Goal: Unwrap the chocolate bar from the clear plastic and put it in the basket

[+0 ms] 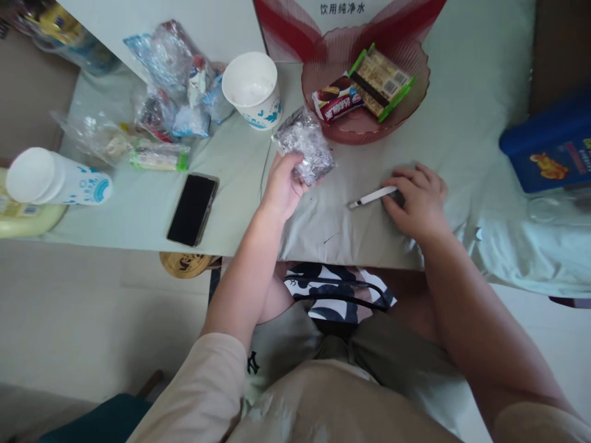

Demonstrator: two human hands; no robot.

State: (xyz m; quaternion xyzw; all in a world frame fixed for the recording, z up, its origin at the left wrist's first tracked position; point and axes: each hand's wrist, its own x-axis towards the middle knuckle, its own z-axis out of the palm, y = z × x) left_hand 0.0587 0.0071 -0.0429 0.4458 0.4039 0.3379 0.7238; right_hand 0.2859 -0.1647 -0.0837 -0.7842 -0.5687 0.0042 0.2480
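Observation:
My left hand [285, 187] is closed around a crinkled, shiny plastic-wrapped packet [305, 144], held just in front of a pink glass bowl [369, 132]. In that bowl lie a red-and-white snack packet [337, 99] and a clear packet with green ends [382, 81]. To the right, my right hand [418, 200] rests low on the table, fingers curled. Between its thumb and index finger is the end of a slim white pen-like tool [372, 197] with a metal tip pointing left. What exactly the tool is, I cannot make out.
A paper cup [253, 90] stands left of the bowl, near crumpled wrappers [170, 58] and a green-ended packet [159, 155]. A phone [192, 210] lies near the table's front edge, stacked paper cups [60, 177] farther left. A blue container [549, 147] sits at right; a printed box [351, 15] stands behind.

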